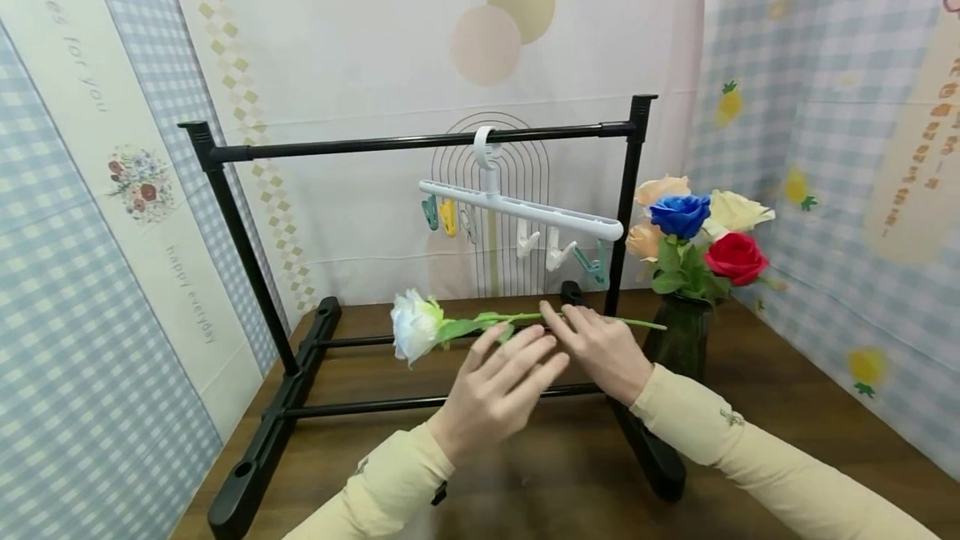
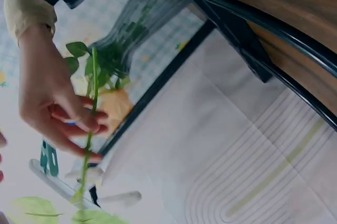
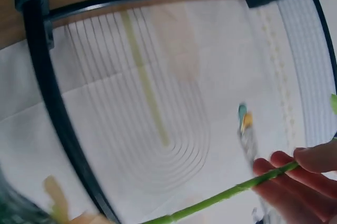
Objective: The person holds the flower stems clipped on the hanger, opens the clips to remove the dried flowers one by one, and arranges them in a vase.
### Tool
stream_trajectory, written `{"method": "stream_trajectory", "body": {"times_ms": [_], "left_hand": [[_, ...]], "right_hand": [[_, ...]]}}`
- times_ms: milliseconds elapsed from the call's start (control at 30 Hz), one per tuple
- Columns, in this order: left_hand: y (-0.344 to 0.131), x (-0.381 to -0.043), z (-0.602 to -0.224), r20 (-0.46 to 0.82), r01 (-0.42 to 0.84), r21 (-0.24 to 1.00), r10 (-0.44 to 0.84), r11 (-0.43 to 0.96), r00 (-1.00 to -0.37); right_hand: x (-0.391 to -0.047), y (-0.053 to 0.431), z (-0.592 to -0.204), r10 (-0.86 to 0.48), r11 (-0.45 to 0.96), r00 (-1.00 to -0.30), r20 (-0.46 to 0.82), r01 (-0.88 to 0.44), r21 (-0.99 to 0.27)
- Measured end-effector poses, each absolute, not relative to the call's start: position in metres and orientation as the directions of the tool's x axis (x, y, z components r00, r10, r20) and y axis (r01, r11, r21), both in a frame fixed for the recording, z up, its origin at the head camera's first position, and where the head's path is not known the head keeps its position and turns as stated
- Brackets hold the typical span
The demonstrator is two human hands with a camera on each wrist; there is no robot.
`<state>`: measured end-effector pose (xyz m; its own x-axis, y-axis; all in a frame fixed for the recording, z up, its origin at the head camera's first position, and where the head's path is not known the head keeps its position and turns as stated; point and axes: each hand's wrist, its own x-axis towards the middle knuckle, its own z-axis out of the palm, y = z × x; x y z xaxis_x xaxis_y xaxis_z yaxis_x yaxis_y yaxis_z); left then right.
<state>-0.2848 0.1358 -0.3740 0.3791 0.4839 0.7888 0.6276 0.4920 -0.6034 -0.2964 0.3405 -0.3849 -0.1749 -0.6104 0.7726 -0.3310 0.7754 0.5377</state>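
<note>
A pale blue-white rose point(image 1: 415, 327) with a green stem point(image 1: 641, 323) lies level in the air before the rack. My right hand point(image 1: 603, 352) holds its stem; in the right wrist view the right thumb and fingers pinch the stem point(image 3: 221, 196). In the left wrist view the stem point(image 2: 95, 79) runs across that hand's fingers point(image 2: 102, 114). My left hand point(image 1: 498, 390) is close by the leaves, fingers spread and loosely bent. Whether it touches the stem, I cannot tell. The rose's bloom is outside both wrist views.
A black rack point(image 1: 420, 142) stands on the wooden table point(image 1: 517, 473). From its top bar hangs a white hanger point(image 1: 525, 208) with several coloured clips. At the right, a dark green vase point(image 1: 682, 332) holds several roses, among them a blue rose point(image 1: 678, 215) and a red rose point(image 1: 737, 258).
</note>
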Motion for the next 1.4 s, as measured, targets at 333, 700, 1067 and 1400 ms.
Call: {"method": "stream_trajectory", "body": {"times_ms": [333, 700, 1067, 1400], "left_hand": [[0.157, -0.273, -0.4, 0.764, 0.697, -0.626, 0.451, 0.349, 0.461], [0.176, -0.275, -0.419, 0.801, 0.753, -0.567, 0.435, 0.333, 0.41], [0.197, -0.28, -0.434, 0.843, 0.811, -0.481, 0.43, 0.333, 0.323], [0.232, -0.292, -0.438, 0.913, 0.907, -0.208, 0.405, 0.367, 0.046]], "right_hand": [[-0.274, 0.382, -0.365, -0.374, 0.87, -0.072, 0.925, -0.374, 0.323], [-0.253, 0.397, -0.339, 0.035, 0.79, -0.167, 0.985, -0.6, -0.13], [-0.27, 0.444, -0.296, 0.214, 0.771, -0.342, 0.915, -0.516, -0.373], [-0.291, 0.464, -0.27, 0.339, 0.714, -0.435, 0.834, -0.459, -0.53]]}}
